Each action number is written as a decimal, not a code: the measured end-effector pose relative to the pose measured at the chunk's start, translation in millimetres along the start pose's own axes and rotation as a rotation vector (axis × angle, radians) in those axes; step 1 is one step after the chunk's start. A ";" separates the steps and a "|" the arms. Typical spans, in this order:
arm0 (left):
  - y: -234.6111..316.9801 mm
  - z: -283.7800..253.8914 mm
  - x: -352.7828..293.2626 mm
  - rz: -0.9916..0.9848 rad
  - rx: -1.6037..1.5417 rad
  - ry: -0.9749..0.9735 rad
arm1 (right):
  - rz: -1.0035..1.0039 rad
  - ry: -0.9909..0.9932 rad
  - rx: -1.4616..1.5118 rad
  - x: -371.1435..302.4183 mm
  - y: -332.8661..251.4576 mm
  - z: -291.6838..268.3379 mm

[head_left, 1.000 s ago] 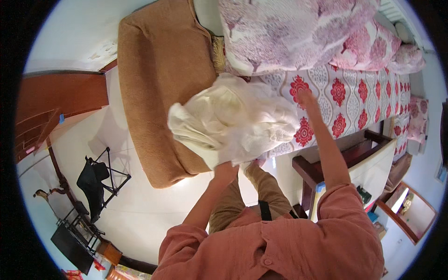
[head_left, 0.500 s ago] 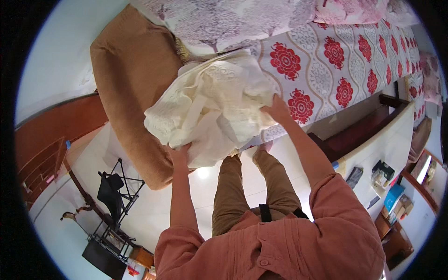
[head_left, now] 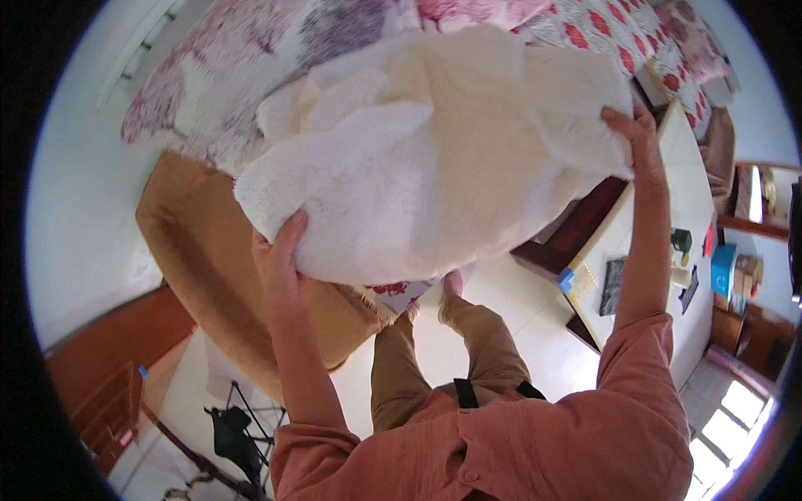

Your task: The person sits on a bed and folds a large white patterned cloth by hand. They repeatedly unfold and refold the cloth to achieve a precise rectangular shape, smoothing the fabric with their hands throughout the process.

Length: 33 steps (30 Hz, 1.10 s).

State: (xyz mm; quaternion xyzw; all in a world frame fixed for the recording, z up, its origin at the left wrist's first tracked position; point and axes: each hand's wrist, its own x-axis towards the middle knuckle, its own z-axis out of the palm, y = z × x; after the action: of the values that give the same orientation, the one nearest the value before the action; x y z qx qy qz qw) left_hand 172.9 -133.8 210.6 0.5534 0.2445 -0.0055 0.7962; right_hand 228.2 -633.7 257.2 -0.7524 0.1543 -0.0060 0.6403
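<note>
Between both hands [head_left: 282, 257], a cream cloth [head_left: 434, 159] is held spread.

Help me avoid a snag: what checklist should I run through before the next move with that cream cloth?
1. Left hand has a grip: ok, thumb over the left part of the cream cloth's near edge.
2. Right hand has a grip: ok, thumb over its right edge.
3. Cloth smooth: not ok, folds are bunched at its upper left.
4. Cloth off the pale-topped table: cannot tell; they overlap in this view, and any contact is hidden.
5. Cloth off the brown-covered sofa arm: cannot tell, for the same reason.
6. Nothing caught underneath: cannot tell, the underside is hidden.
</note>
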 end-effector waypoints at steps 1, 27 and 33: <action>-8.5 17.5 6.5 -0.001 0.027 0.005 | 0.002 0.074 -0.016 9.2 -4.1 -19.4; -360.9 132.7 211.8 -0.159 0.964 0.197 | 0.689 0.023 -0.050 -171.0 410.7 -77.3; -329.3 237.0 202.0 -0.079 0.804 -0.104 | 0.647 0.161 0.244 -41.5 413.3 -43.3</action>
State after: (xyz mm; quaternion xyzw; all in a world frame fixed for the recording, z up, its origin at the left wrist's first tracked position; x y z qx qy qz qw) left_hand 349.6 -418.0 -95.0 0.8099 0.2034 -0.1591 0.5267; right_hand 87.0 -720.1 -126.2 -0.5796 0.4329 0.1195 0.6800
